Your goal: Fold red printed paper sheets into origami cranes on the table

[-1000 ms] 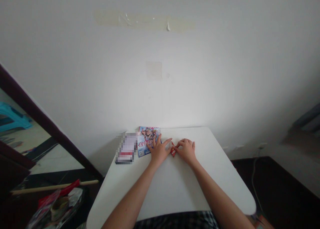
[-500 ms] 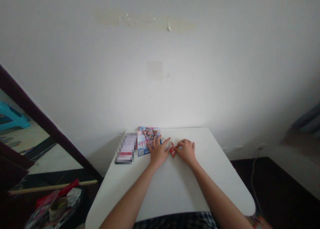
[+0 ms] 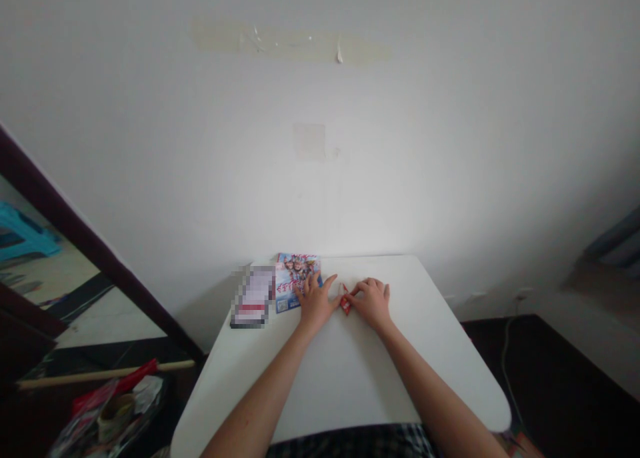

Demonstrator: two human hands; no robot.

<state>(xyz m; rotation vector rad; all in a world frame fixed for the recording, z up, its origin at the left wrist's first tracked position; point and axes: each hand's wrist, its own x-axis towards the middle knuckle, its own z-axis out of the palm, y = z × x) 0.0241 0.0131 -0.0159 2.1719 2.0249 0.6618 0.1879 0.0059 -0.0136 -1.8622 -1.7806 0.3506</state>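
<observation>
Left end of counter [image 3: 345,378]: pixelated phone-like slab [image 3: 253,297], text unreadable. Next, leaflet [image 3: 291,279]: could get dragged if left hand [image 3: 315,306], fingers splayed, grasping nothing, shifts over its right edge; red lettering illegible, square code lower left. Small red piece [image 3: 345,305] on counter between hands: could skid if fingertips slip; pale marks unreadable. Right hand [image 3: 373,303]: fingertips at its right side; pinching or pressing, cannot tell.
</observation>
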